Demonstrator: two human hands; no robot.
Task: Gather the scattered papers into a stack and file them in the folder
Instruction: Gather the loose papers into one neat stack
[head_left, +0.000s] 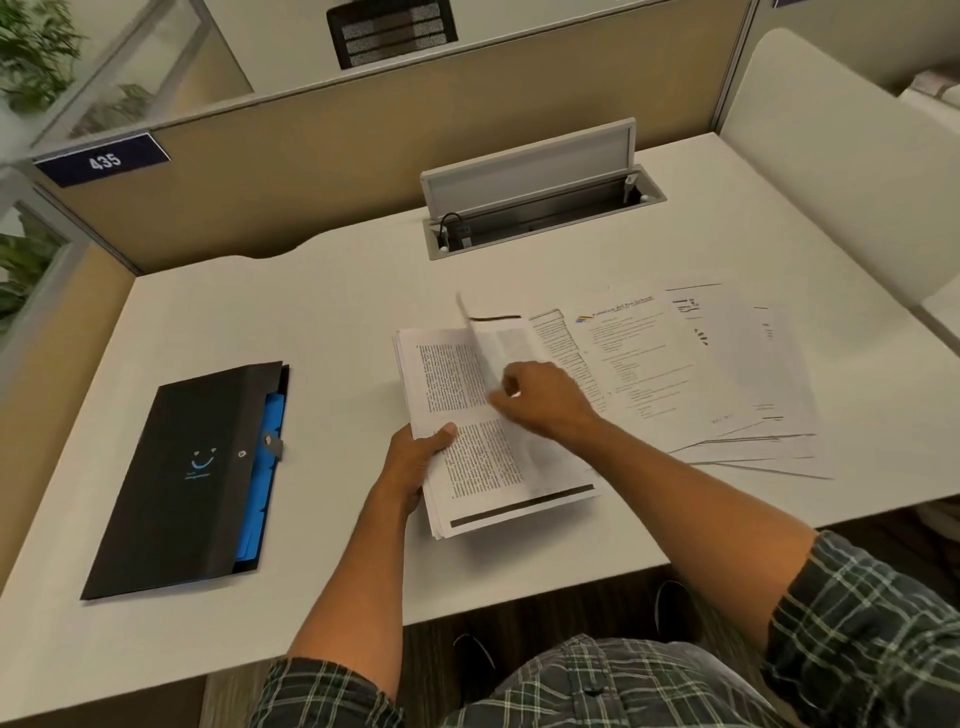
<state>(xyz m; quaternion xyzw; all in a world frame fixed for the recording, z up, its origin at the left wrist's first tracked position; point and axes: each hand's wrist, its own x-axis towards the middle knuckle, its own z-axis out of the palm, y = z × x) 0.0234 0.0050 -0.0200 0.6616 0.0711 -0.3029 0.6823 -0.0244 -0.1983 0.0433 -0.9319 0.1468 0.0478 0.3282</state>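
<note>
— What is the surface (322, 322) made of?
— A smooth, matt off-white laminate, by the look of it; the papers (727, 364) on it are plain matt printed sheets.
— And the folder (176, 483)?
— Black plastic with a dull sheen, bright blue dividers (260, 478) showing at its edge.
— The hatch (530, 166) at the back?
— Brushed grey metal, its lid raised.
— Anything softer?
— The partition (322, 156) looks like tan cloth, and the shirt sleeve (872, 634) is woven green plaid.

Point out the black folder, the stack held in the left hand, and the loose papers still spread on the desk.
black folder (176, 478): head view, middle of its front cover.
stack (470, 415): head view, printed top page.
loose papers (727, 374): head view, overlapping sheets right of the stack.
</note>
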